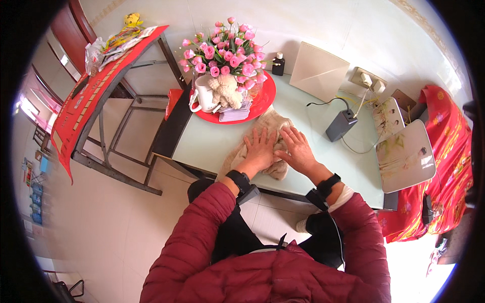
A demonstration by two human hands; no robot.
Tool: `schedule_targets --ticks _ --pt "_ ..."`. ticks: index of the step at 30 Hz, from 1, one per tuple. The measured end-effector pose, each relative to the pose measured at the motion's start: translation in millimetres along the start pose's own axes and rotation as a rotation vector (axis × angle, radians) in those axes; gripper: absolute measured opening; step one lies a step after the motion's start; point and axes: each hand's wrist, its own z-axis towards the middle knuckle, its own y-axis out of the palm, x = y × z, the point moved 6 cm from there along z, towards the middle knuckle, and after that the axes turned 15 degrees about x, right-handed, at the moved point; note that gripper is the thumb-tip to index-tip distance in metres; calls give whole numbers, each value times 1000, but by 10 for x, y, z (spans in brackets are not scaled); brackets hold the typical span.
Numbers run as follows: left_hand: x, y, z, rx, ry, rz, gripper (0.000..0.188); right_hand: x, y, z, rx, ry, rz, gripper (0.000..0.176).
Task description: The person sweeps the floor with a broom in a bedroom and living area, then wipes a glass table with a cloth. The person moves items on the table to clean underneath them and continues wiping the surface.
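A crumpled beige cloth [278, 170] lies on the pale glass top of a low table [204, 140]. My left hand [261, 149] rests palm down on the cloth with its fingers spread. Beside it, my right hand [297, 149] also lies over the cloth, fingers extended and thumb pointing toward the left hand. Just beyond the cloth is a red round tray [269, 91]. It carries pink artificial flowers [227, 53], a white mug [204, 94], a cream plush toy [227, 91] and a stack of cards [235, 113].
Right of my hands stands a dark grey power adapter [341, 125] with cables running to a wall socket [367, 81]. A white box [320, 72] and a dark bottle [278, 64] stand by the wall. Photo panels [407, 157] line the table's right end. A red-topped folding table [110, 87] is at left.
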Motion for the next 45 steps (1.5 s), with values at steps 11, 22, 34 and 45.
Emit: schedule_targets --ticks 11,22,34,45 --pt "52 105 159 -35 -64 -64 74 253 611 119 -192 37 8 53" --pt "563 288 374 -150 76 -9 93 670 254 -167 -239 196 7 49" --pt "820 244 -74 -204 617 -267 113 317 -292 -880 -413 190 -229 73" --pt "262 -6 363 -132 334 -576 65 399 386 -261 -566 -84 -404 63"
